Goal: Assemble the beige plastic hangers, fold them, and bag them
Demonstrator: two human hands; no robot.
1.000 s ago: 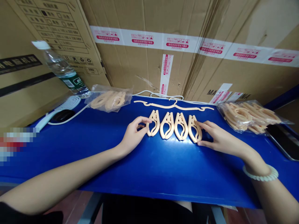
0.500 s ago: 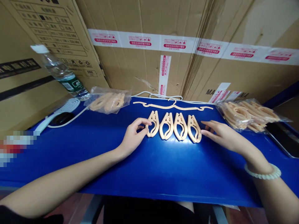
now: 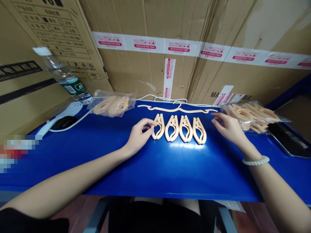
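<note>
Several beige folding hangers, folded shut, lie in a row on the blue table [image 3: 145, 174]. My left hand [image 3: 139, 134] rests at the left end, its curved fingertips touching the edge of the leftmost folded hanger [image 3: 163, 127], thumb and index finger apart. To the right of the rightmost folded hanger [image 3: 204, 132], my right hand [image 3: 228, 127] hovers with nothing in its loosely bent, parted fingers. Behind the row an unfolded hanger [image 3: 167, 110] lies spread out, hook toward the back. A clear bag of folded hangers [image 3: 245, 115] sits just beyond my right hand.
Another bag of hangers [image 3: 111, 105] lies at back left, near a water bottle [image 3: 70, 82], a black mouse-like object [image 3: 65, 122] and a white cable [image 3: 77, 126]. A dark phone-like slab [image 3: 289, 140] lies right. Cardboard boxes [image 3: 150, 71] wall the back.
My right hand has left the rightmost folded hanger and moved up, toward the bag on the right. My left hand stays by the leftmost hanger. The view has shifted slightly.
</note>
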